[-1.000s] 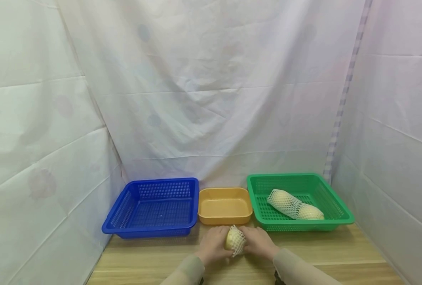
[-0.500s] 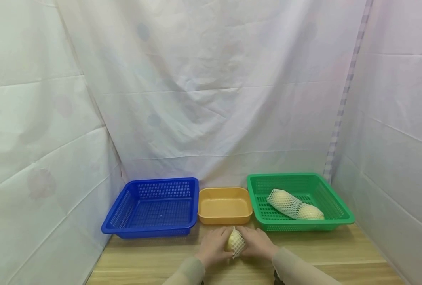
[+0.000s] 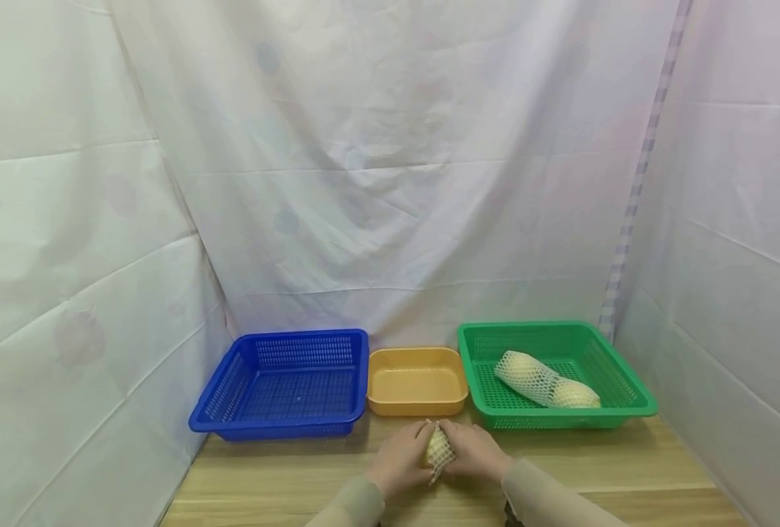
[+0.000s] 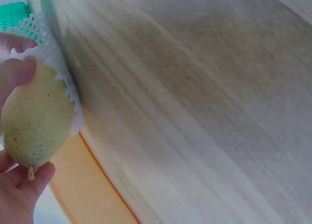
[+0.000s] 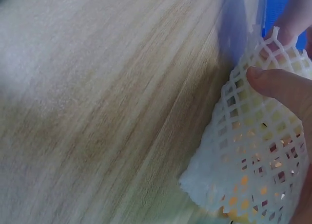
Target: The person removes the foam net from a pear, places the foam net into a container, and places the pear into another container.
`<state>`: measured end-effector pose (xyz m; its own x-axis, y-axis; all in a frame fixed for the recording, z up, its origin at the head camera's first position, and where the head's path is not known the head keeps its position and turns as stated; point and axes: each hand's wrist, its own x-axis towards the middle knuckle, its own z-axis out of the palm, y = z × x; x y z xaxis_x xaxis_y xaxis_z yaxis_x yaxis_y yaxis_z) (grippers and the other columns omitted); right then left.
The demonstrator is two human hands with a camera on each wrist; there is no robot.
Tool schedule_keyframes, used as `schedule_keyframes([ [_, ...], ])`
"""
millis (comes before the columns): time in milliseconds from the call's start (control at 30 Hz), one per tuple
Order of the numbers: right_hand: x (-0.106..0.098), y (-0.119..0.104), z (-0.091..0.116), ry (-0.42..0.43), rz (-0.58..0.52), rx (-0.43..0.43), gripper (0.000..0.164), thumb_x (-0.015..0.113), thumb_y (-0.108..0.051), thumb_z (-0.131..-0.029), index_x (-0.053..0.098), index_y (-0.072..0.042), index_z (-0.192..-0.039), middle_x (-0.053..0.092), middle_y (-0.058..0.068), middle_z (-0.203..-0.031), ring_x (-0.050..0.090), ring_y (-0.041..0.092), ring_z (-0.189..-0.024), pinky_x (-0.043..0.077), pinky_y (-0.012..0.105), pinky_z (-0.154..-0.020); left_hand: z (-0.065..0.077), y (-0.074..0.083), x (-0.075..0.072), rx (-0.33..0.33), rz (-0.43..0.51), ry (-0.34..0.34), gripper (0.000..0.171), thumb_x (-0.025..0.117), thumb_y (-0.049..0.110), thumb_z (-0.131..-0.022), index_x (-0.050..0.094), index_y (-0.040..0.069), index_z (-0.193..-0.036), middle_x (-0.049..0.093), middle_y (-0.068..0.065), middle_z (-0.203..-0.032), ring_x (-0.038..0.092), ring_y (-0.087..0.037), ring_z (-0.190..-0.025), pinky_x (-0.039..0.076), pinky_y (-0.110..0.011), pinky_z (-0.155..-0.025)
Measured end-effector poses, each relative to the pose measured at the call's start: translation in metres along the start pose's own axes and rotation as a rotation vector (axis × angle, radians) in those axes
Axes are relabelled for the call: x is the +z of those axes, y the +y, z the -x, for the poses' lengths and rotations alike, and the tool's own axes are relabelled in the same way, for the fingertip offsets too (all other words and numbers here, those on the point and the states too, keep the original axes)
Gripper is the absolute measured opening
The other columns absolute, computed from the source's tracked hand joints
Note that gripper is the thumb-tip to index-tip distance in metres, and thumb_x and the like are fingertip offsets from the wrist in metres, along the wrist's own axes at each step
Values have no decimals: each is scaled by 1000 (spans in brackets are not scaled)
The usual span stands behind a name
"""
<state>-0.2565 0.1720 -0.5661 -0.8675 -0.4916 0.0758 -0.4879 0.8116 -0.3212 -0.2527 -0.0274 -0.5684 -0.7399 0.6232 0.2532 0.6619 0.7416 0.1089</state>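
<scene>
Since the earlier frame, the left hand point(image 3: 398, 457) had edged toward the right hand point(image 3: 475, 452), and less of the fruit point(image 4: 39, 117) showed between them.

Head view: fruit, one, partly in a white foam net point(image 3: 442, 448), held between both hands just in front of an orange tray point(image 3: 418, 407). Tray stood between a blue basket point(image 3: 278, 427), left, and a green basket point(image 3: 568, 419), right, holding a netted pair of pale fruits point(image 3: 548, 384). All stood on a wood-grain bench point(image 3: 285, 476) before white cloth point(image 3: 390, 190).

Left wrist view: fruit yellow-green, speckled, short stem downward in view; left hand gripped its bare part, thumb opposite fingers.

Right wrist view: right hand gripped the net, thumb pressed on the mesh, fruit partly visible through it.
</scene>
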Motion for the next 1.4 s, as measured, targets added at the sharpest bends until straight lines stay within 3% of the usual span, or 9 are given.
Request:
schedule_keyframes([
  [333, -1, -1, 2, 35, 22, -6, 68, 83, -39, -70, 54, -11, -125, 67, 7, -115, 64, 25, -101, 45, 61, -87, 3, -3, -4, -2, 28, 4, 78, 80, 42, -73, 49, 15, -140, 56, -2, -132, 54, -19, -118, 49, -39, -92],
  [500, -2, 0, 2, 65, 71, -34, 64, 83, -36, -70, 57, -12, -122, 69, 4, -109, 65, 18, -94, 48, 53, -82, 4, -5, -4, -10, 36, 3, 78, 79, 44, -74, 48, 16, -141, 55, -1, -133, 53, -19, -119, 50, -40, -89],
  [667, -4, 1, 1, 75, 97, -60, 62, 83, -40, -71, 60, -12, -121, 70, 2, -106, 65, 16, -92, 49, 52, -81, 5, -8, -5, -14, 40, 1, 77, 79, 44, -74, 49, 16, -140, 56, -1, -133, 54, -19, -118, 51, -41, -87],
  [833, -6, 3, 0, 97, 130, -77, 53, 81, -39, -72, 65, -14, -115, 71, -3, -99, 65, 10, -84, 51, 41, -75, 5, -9, -8, -1, 32, 15, 77, 80, 44, -73, 51, 15, -138, 57, -3, -130, 55, -19, -116, 52, -39, -87],
  [1100, -9, 2, -1, 217, 176, -164, 40, 78, -41, -77, 71, -14, -106, 71, -8, -86, 61, 1, -69, 49, 27, -63, 6, -15, -13, 32, 27, 71, 74, 81, 42, -71, 54, 12, -134, 59, -4, -126, 57, -19, -112, 49, -37, -92],
  [1267, -10, 2, -2, 260, 202, -194, 33, 80, -34, -77, 73, -13, -101, 71, -7, -80, 59, 1, -63, 48, 25, -58, 6, -20, -12, 45, 20, 86, 75, 82, 41, -71, 53, 13, -134, 60, -3, -125, 57, -18, -111, 47, -35, -94],
  [1400, -12, 1, -1, 243, 214, -193, 28, 80, -29, -77, 73, -14, -99, 71, -7, -80, 60, 4, -64, 48, 26, -58, 6, -21, -15, 48, 23, 91, 74, 83, 42, -71, 54, 13, -133, 60, -2, -124, 58, -17, -110, 47, -34, -95],
])
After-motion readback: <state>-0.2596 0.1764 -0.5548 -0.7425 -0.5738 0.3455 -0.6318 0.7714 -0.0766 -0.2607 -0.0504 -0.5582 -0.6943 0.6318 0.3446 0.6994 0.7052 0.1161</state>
